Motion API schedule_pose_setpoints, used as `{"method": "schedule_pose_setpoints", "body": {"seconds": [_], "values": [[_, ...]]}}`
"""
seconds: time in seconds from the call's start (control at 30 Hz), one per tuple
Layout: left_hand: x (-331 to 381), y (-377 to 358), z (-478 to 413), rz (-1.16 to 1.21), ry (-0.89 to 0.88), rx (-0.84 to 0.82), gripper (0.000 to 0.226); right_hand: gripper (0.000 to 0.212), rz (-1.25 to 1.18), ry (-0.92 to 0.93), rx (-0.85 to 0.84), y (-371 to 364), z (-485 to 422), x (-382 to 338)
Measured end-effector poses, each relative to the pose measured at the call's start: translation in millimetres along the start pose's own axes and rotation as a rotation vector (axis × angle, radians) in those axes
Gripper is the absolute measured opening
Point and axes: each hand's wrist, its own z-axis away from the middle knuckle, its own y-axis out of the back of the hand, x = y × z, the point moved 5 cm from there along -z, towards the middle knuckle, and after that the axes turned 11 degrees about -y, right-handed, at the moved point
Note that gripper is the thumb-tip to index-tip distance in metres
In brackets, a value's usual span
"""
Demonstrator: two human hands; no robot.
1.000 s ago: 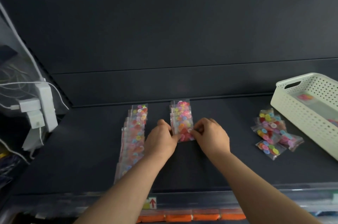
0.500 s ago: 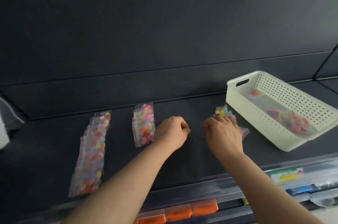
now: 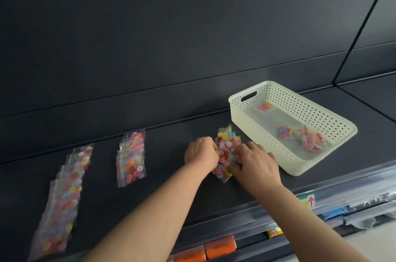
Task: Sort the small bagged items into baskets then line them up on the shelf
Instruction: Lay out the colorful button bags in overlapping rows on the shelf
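Note:
A loose pile of clear bags of coloured buttons (image 3: 225, 150) lies on the dark shelf (image 3: 171, 193) just left of a cream perforated basket (image 3: 265, 144). My left hand (image 3: 200, 151) grips the pile's left side with curled fingers. My right hand (image 3: 255, 161) covers its right side, fingers bent onto the bags. Two lined-up rows of button bags lie further left: a short row (image 3: 131, 157) and a long overlapping row (image 3: 62, 193). Several bags (image 3: 304, 137) lie inside the basket.
The shelf's dark back wall rises behind. A clear front rail (image 3: 278, 208) with price labels runs along the shelf edge. Orange packs (image 3: 218, 246) sit on the level below. A vertical divider (image 3: 351, 47) stands at the right.
Both hands left the short row and moved right to the loose pile beside the basket; the view swung right, so the rows now sit further left.

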Motion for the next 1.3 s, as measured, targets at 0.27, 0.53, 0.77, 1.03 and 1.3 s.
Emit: {"method": "schedule_pose_setpoints", "body": {"seconds": [0.27, 0.53, 0.77, 1.03, 1.3], "values": [[-5.4, 29.1, 9.6, 0.268, -0.041, 0.199, 0.007, 0.060, -0.507, -0.037, -0.058, 4.4, -16.4, -12.2], [-33.3, 43.8, 30.4, 0.711, 0.036, 0.289, 0.020, 0.047, -0.998, -0.099, -0.338, -10.2, -19.6, -39.8], [-57.9, 54.1, 42.0, 0.736, 0.094, 0.391, 0.008, 0.052, -1.087, -0.023, -0.489, -11.7, -13.4, -60.7], [-84.6, 64.3, 58.2, 0.728, 0.152, 0.401, 0.019, 0.014, -1.176, -0.093, -0.525, -18.2, -0.6, -82.7], [-145.4, 76.9, 98.5, 0.775, 0.283, 0.428, 0.007, 0.036, -1.107, -0.050, -0.631, -41.7, 17.9, -137.8]]}}
